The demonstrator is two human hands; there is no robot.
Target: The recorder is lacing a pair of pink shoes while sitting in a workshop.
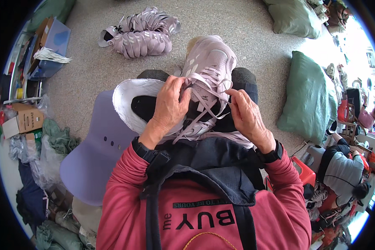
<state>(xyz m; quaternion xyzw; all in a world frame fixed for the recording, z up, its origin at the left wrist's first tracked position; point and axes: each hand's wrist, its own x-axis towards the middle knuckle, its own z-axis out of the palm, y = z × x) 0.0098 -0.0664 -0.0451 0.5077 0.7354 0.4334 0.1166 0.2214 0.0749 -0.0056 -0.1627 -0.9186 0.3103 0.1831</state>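
Note:
A pale pink lace-up sneaker (214, 50) rests between my knees with its toe pointing away from me. Its flat pink shoelace (205, 96) runs in loose loops across the tongue. On the sneaker's left side, my left hand (169, 102) is closed, thumb and fingers pinching the lace near the eyelets. My right hand (246, 113) pinches another stretch of lace on the right side. Pink laces (239, 139) lie in a bundle on my dark apron (212, 152). Beside my left hand sits a white round-rimmed container (123, 100) with a dark inside.
Two rows of nested pink shoe uppers (141, 43) lie on the speckled floor ahead. A purple chair (87, 154) stands at left, below a blue bin (56, 41) with white laces. Stuffed green sacks (308, 98) are at right, near a red stool (303, 171). Other people sit farther right.

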